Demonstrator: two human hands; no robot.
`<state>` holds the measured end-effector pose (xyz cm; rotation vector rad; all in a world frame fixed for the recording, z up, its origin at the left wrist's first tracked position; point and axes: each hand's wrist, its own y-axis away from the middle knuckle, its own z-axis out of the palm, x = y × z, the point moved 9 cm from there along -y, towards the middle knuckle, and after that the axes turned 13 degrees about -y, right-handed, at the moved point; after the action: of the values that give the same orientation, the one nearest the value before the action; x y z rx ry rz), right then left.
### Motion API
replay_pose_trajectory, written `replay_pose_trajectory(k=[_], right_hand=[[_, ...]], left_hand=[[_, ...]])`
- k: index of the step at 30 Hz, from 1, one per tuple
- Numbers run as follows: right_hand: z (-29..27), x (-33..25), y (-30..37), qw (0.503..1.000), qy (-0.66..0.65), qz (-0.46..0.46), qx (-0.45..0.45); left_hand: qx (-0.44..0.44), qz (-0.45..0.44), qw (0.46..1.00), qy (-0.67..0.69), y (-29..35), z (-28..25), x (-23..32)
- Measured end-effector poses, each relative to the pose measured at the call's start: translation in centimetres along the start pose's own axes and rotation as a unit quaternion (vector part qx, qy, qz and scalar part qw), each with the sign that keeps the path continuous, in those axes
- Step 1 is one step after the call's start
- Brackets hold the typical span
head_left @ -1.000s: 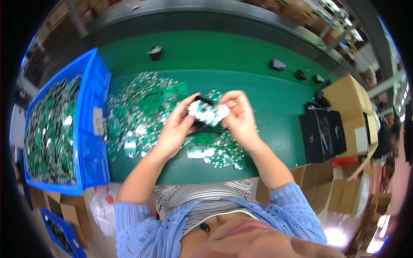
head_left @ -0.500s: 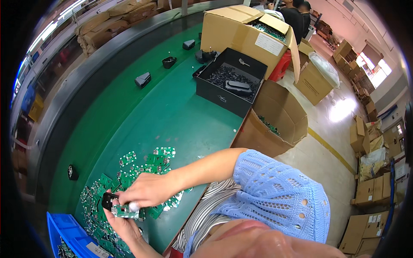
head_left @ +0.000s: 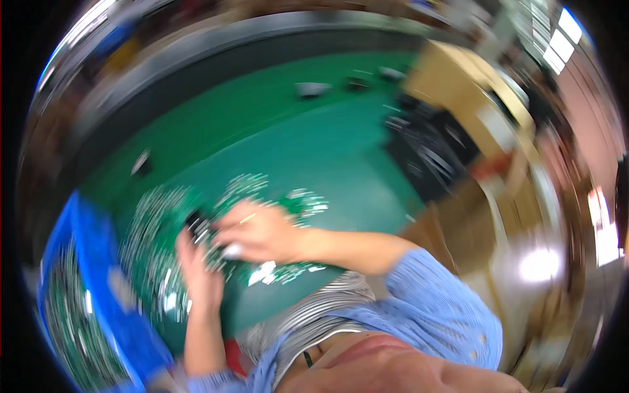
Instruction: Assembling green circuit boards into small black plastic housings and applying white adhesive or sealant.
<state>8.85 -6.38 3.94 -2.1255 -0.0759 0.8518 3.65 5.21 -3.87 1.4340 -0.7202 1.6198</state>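
My left hand (head_left: 201,272) is closed round a small black plastic housing (head_left: 195,224) above a spread of green circuit boards (head_left: 154,229). My right hand (head_left: 265,232) reaches across from the right, its fingers bent against the same piece, with something white on one fingertip (head_left: 232,251). A circuit board (head_left: 213,257) shows faintly between the two hands, by my right fingertips. Motion blur smears the whole view, so the exact grip and the join between board and housing are hard to make out.
A blue bin (head_left: 98,255) holding boards stands at the left. At the right are a black box (head_left: 422,150), a large carton (head_left: 452,78) and an open carton (head_left: 468,223). Dark parts (head_left: 312,90) lie along the green table's (head_left: 308,150) far side.
The view has swung round, bringing more of the blue bin into sight and shifting the boxes to the right. Both hands stay together at the black housing.
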Motion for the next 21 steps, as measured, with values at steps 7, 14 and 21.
replay_pose_trajectory(k=[7,14,21], right_hand=[[-1.3,-1.6,0.7,0.996,0.061,0.053,0.026],[-0.7,-1.7,0.2,0.999,-0.006,0.040,-0.002],[-2.6,0.5,-1.1,0.990,-0.094,0.090,0.061]], left_hand=[[0.054,0.113,0.989,-0.078,-0.9,2.8,-0.7],[0.061,0.130,0.984,-0.103,0.0,3.0,0.9],[-0.058,0.049,0.997,0.001,-0.2,3.0,1.6]])
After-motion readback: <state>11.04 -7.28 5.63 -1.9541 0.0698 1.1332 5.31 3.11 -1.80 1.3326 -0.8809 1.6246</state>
